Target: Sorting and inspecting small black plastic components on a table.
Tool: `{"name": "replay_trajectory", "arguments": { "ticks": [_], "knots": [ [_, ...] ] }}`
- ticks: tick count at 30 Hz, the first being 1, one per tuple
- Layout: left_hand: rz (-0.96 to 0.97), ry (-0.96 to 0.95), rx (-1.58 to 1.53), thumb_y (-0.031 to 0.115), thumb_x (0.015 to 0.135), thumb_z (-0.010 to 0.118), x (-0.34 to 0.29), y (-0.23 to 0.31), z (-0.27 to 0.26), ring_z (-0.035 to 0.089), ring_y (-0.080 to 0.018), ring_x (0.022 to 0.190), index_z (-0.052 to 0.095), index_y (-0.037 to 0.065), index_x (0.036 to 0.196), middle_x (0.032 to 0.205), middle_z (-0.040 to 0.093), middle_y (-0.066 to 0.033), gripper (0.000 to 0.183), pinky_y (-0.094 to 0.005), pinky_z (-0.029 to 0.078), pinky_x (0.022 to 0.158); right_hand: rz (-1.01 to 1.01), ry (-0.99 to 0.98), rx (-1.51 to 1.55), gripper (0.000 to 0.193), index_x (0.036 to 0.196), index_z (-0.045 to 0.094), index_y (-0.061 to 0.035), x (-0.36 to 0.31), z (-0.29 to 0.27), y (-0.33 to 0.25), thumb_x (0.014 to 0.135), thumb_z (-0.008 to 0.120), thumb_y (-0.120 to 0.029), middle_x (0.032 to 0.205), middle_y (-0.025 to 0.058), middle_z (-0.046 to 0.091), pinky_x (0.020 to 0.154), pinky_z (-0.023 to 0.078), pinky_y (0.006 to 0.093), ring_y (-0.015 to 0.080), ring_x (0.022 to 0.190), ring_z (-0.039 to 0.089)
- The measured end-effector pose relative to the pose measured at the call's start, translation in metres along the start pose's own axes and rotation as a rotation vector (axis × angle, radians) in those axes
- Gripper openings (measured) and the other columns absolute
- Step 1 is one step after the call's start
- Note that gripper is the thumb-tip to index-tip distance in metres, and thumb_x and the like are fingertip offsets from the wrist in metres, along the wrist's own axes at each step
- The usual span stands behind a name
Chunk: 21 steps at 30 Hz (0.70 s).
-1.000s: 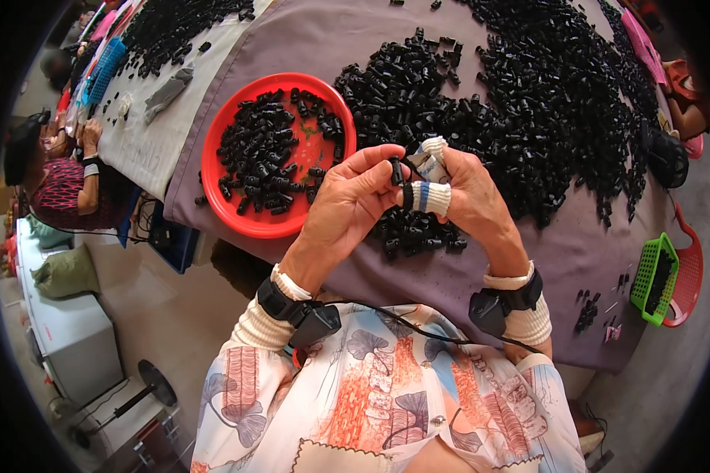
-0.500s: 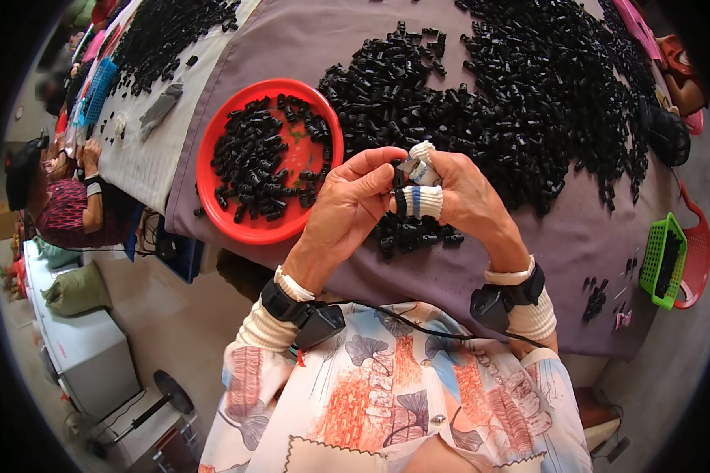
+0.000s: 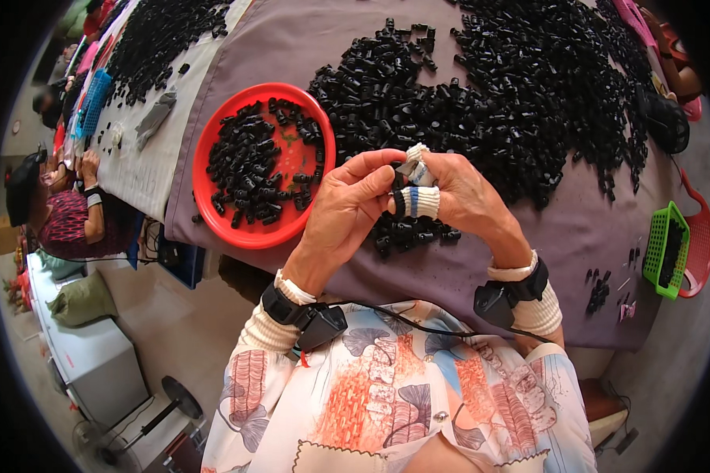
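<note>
A small black plastic ring (image 3: 399, 203) is pinched between the thumb and fingers of the left hand (image 3: 347, 209), just above the near edge of the desk (image 3: 481, 260), which is covered with a purple-grey cloth. The right hand (image 3: 461, 197) is brought close against the left, its fingers curled; two of its fingers are wrapped in white fabric sleeves (image 3: 422, 201), and whether anything is gripped in it cannot be told. A small cluster of black parts (image 3: 406, 234) lies on the cloth directly below both hands. A large heap of the same black plastic parts (image 3: 528, 87) is spread behind them. A red round tray (image 3: 213, 158), partly filled with black parts, stands to the left. A green basket (image 3: 664, 251) sits at the far right. Another person (image 3: 63, 213) is seated at the left.
</note>
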<state>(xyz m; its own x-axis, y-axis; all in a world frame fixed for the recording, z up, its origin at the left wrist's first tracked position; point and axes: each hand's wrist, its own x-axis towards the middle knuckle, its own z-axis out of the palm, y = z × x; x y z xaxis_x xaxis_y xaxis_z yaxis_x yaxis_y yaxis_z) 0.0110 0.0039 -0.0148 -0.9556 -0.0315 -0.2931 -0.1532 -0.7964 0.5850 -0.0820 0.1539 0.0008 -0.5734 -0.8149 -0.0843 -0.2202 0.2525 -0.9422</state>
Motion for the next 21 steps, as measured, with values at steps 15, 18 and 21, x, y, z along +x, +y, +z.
{"name": "replay_trajectory", "arguments": {
  "ticks": [15,18,21],
  "knots": [
    [-0.007,0.022,0.083,0.006,0.088,0.056,0.0061,-0.0018,0.0035,0.059,-0.0105,0.077,0.058,-0.004,0.107,0.094,0.062,-0.0084,0.022,-0.0225,0.051,0.066,0.011,0.025,0.005,0.036,0.076,0.058,0.0024,-0.0047,0.0030,0.0045,0.071,0.070,-0.031,0.059,0.0082,0.052,0.051,0.041,0.0306,0.0157,0.054,0.050],
    [-0.026,-0.007,-0.012,0.006,0.088,0.055,0.0072,0.0012,0.0094,0.059,-0.0113,0.077,0.058,-0.003,0.108,0.093,0.062,-0.0090,0.022,-0.0231,0.052,0.066,-0.017,0.025,0.084,0.036,0.076,0.057,0.0021,-0.0040,-0.0007,0.0010,0.071,0.070,-0.031,0.060,0.0073,0.052,0.052,0.041,0.0303,0.0145,0.054,0.049],
    [-0.045,-0.025,-0.046,0.006,0.089,0.054,0.0080,-0.0010,0.0062,0.060,-0.0120,0.076,0.058,-0.003,0.107,0.093,0.062,-0.0095,0.022,-0.0235,0.052,0.066,-0.008,0.049,0.149,0.037,0.074,0.056,0.0013,-0.0025,-0.0019,0.0029,0.069,0.072,-0.032,0.061,0.0070,0.052,0.052,0.040,0.0304,0.0151,0.054,0.048]
  ]
}}
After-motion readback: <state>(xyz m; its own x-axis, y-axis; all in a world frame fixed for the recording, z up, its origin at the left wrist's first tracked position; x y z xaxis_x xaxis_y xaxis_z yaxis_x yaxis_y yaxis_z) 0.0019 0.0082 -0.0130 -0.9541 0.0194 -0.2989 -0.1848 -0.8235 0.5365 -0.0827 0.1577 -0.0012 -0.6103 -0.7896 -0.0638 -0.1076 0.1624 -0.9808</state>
